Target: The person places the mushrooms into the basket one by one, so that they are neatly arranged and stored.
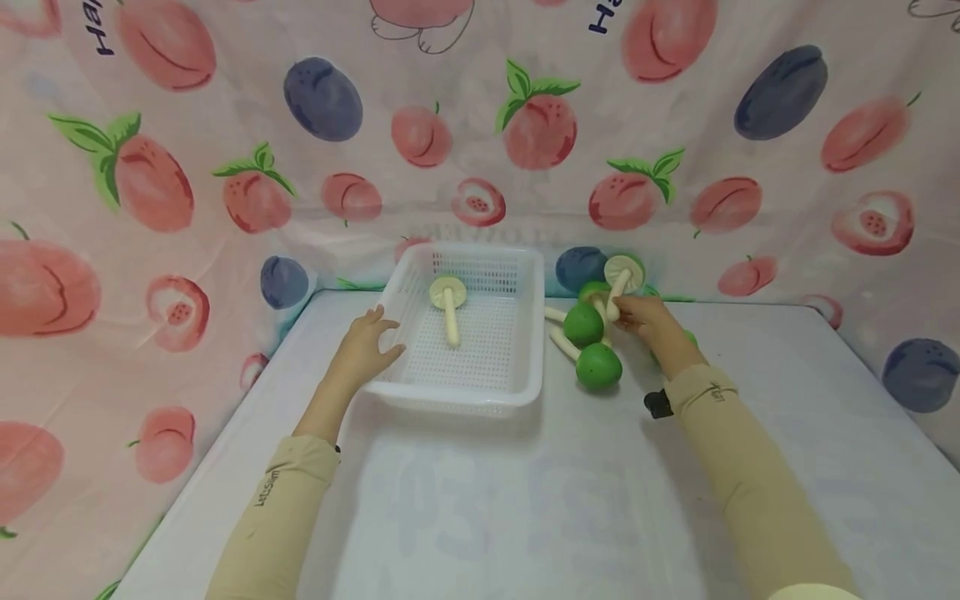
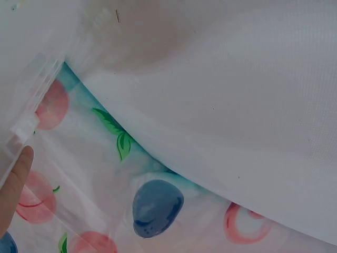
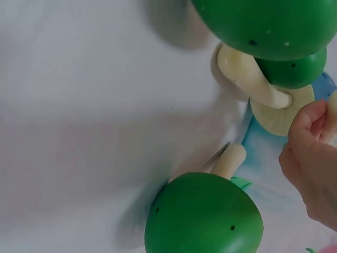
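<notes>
My right hand (image 1: 654, 323) pinches the pale stem of a toy mushroom (image 1: 624, 273), its cream underside facing me. Several green-capped mushrooms (image 1: 598, 367) lie in a cluster just below and left of that hand. In the right wrist view, fingers (image 3: 308, 124) grip the stem (image 3: 331, 118) at the right edge, near another mushroom's cream underside. My left hand (image 1: 362, 348) is at the left side of a white plastic basket (image 1: 537, 342), thumb and fingers spread. A fingertip (image 2: 23, 158) shows right at the basket wall (image 2: 23, 126). Inside the basket lies one mushroom (image 1: 450, 312), stem toward me.
Another green cap (image 1: 690, 337) peeks out behind my right wrist. A black object (image 1: 658, 405) shows beneath that wrist. The white table (image 1: 480, 500) ends at a fruit-printed cloth (image 1: 435, 200) hanging behind and at the sides.
</notes>
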`<state>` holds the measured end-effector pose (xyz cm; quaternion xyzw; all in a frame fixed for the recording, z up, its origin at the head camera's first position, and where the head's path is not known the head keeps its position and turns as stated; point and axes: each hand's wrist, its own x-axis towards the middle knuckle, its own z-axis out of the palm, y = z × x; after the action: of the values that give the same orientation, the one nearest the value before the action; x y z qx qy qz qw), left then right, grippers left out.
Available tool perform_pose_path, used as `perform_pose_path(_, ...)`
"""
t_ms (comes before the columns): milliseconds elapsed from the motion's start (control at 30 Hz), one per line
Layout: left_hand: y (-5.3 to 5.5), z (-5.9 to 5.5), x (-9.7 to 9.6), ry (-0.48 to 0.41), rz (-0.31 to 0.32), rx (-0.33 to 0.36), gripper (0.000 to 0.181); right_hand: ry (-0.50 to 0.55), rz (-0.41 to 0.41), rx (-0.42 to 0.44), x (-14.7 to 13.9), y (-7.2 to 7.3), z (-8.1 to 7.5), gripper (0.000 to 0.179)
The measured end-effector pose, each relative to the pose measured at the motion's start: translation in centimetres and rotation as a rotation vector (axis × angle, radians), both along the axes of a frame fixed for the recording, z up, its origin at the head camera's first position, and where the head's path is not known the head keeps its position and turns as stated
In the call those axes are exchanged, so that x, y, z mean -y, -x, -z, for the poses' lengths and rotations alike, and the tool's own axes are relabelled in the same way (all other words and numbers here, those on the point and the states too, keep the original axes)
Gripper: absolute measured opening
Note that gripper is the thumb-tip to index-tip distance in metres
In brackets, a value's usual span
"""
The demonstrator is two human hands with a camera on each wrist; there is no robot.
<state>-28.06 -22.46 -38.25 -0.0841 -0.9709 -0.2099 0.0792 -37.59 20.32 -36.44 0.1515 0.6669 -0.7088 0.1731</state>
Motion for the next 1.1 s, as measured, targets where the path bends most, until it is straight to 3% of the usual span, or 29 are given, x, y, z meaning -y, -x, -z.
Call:
perform_pose_path(233, -0.1, -0.1, -0.1, -0.002, -0.005, 0.006, 0.045, 0.13, -0.056, 0.01, -0.1, -0.9, -0.1, 0.006)
perform_pose_path(500, 0.0, -0.1, 0.0, 0.0, -0.008, 0.006, 0.045, 0.19, -0.083, -0.029, 0.6, -2.1, -0.6, 0.017)
perform_pose_path(700, -0.2, -0.2, 0.3, -0.009, -0.012, 0.01, 0.045, 0.103, -0.063, -0.064, 1.8, -2.6, -1.1, 0.058)
perform_pose_path(833, -0.2, -0.3, 0.2, -0.013, -0.008, 0.014, 0.045, 0.023, -0.081, -0.106, 2.1, -3.0, -1.2, 0.061)
perform_pose_path(1100, -0.2, -0.3, -0.2, -0.009, -0.009, 0.013, 0.045, 0.011, -0.085, -0.109, 2.3, -3.8, -0.7, 0.06)
